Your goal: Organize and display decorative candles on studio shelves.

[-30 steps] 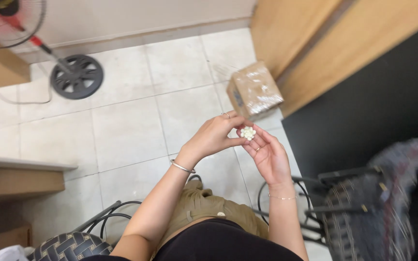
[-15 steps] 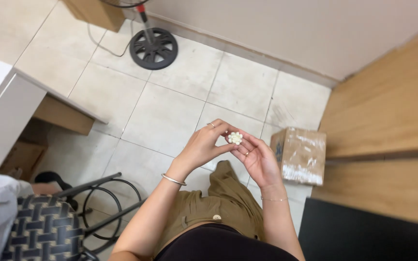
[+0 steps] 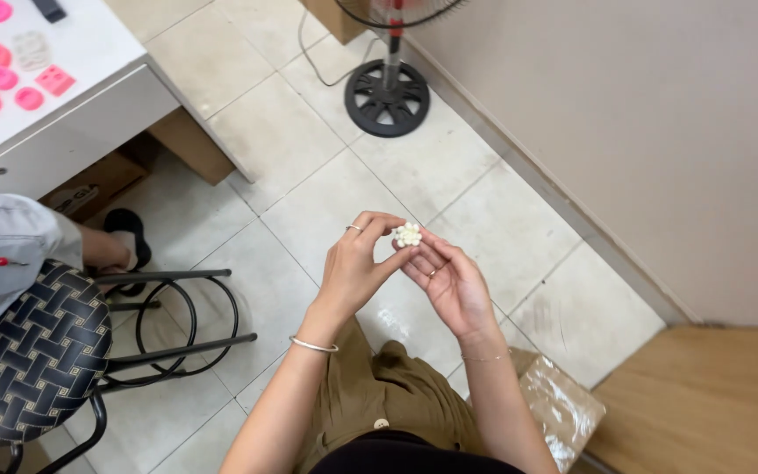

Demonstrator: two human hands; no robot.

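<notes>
Cream-white flower-shaped piece (image 3: 408,234) sat pinched between both hands, held in the air above the tiled floor (image 3: 309,184), not resting on anything. Left hand (image 3: 357,268) gripped it from the left with thumb and forefinger closed on its edge. Right hand (image 3: 451,283) lay palm-up, fingers half open, fingertips touching it from below right. Both hands equally near. Piece looked small, roundish, with bumpy petals and no clear long axis. Fan base (image 3: 387,96) and woven chair (image 3: 32,351) stood well apart.
</notes>
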